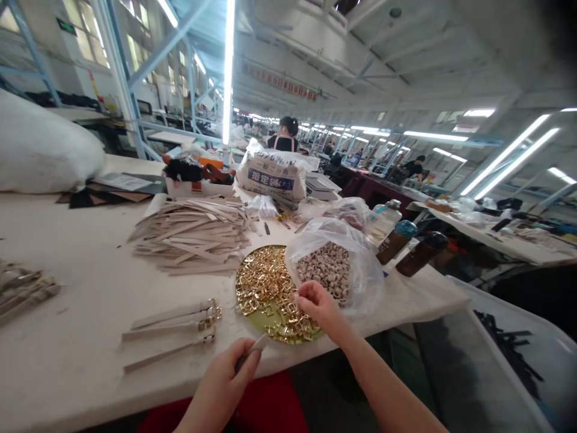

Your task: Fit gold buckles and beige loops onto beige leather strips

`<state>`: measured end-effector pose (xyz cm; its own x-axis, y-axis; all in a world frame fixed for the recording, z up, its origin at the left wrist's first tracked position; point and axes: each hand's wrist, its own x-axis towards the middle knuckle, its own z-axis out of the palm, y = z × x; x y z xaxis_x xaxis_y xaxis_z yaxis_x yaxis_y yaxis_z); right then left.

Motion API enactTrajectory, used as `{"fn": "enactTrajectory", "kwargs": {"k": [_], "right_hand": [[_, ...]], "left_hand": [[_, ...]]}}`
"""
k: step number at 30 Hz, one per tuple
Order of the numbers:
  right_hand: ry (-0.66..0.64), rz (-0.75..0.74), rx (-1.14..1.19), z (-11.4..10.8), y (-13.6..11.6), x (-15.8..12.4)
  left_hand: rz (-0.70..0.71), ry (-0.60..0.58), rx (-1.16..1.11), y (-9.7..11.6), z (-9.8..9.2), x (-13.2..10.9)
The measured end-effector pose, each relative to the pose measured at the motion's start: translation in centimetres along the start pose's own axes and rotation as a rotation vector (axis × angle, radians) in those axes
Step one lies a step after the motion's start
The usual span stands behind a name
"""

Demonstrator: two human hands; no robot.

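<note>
My left hand [228, 376] is closed around a beige strap [260, 343], its end sticking out toward the tray; most of the strap is hidden by the fingers. My right hand [321, 308] hovers over the tray's right side, by the bag, with thumb and fingers pinched. A small pale bit shows at its fingertips, too small to name. Gold buckles [265, 276] lie heaped in a round green-gold tray [264, 322]. Beside it, an open clear plastic bag [367, 282] holds many small beige loops [325, 267]. Several straps with buckles [169, 329] lie left of the tray.
A pile of loose beige strips [193, 234] lies behind the tray. Bottles [421, 252] stand at the right near the table edge. A printed white sack [273, 177] and a box [193, 187] are farther back. At far left are more buckled straps [24, 291].
</note>
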<state>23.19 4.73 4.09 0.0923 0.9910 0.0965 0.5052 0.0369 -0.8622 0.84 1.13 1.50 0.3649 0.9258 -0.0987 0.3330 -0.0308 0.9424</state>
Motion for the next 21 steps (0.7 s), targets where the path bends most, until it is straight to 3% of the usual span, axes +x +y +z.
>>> {"fn": "enactTrajectory", "kwargs": {"k": [2,4,8,12,17,21], "right_hand": [[-0.147,0.114,0.506,2.8,-1.6,-2.1],[-0.223,0.266,0.843,5.1,-2.8,-3.8],[-0.247,0.470,1.069,7.6,-3.4,-5.3],[-0.238,0.422,0.974,8.0,-2.5,-5.7],[-0.123,0.256,0.609,7.7,-1.1,-6.1],[-0.227,0.099,0.330,7.6,-0.5,-6.3]], "left_hand": [[0.045,0.054,0.020,1.2,-0.4,-0.2],[0.076,0.099,0.046,1.9,-0.7,-0.3],[0.083,0.170,0.148,1.5,-1.1,-0.8],[0.084,0.152,0.206,0.7,-1.0,-1.3],[0.090,0.055,0.245,0.4,-0.7,-1.3],[0.032,-0.069,0.269,-0.1,-0.9,-1.2]]}}
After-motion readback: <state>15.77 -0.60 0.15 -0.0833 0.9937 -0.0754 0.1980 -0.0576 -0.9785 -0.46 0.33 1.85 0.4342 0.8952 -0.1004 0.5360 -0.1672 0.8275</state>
